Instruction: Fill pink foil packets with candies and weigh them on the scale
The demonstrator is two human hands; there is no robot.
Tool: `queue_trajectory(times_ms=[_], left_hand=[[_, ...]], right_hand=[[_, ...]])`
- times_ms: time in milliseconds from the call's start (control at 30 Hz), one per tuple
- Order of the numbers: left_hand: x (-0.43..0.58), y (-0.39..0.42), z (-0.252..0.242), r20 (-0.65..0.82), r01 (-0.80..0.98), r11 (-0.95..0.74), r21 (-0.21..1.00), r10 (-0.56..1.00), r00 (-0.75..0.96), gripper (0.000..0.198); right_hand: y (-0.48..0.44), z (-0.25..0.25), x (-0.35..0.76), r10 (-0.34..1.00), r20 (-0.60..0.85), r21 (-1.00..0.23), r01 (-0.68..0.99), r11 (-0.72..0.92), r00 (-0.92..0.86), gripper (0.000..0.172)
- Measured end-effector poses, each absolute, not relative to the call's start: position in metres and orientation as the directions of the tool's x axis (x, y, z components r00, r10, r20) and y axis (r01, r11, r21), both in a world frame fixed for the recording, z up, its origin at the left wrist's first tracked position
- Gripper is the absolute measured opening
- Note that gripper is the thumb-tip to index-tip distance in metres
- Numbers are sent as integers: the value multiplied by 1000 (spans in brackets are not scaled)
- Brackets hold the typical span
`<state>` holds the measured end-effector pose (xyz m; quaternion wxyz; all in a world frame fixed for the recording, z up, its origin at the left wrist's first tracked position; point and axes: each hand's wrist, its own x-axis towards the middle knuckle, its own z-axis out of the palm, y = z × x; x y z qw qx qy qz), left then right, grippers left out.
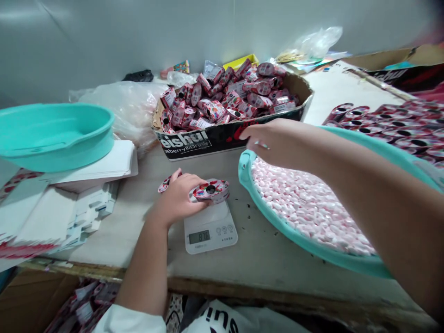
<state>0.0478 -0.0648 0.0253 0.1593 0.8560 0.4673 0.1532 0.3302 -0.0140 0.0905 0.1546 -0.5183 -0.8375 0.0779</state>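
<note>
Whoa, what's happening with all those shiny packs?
Someone's left hand holds a patterned pack at a small white scale showing numbers. The right hand is near the edge of a turquoise basin of little pinkish-white pieces; I can't tell whether it holds any. Behind, a box is heaped with similar packs.

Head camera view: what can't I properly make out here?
All in the head view:
Scale: upper part covered by the left hand and printed container.
Button markings: too small to read.
Container's contents: only a dark opening shows.
Right hand: its palm is hidden by the hand itself, so any grip is unclear.
Teal basin at left: cut off by the picture's edge.
</note>
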Motion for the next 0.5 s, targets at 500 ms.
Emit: queue_trajectory(times_ms=[500], left_hand=[[33, -67, 24, 477, 428, -538, 726, 842, 251, 78]], right_hand=[[-84, 133, 304, 563, 301, -426, 420, 801, -769, 45]])
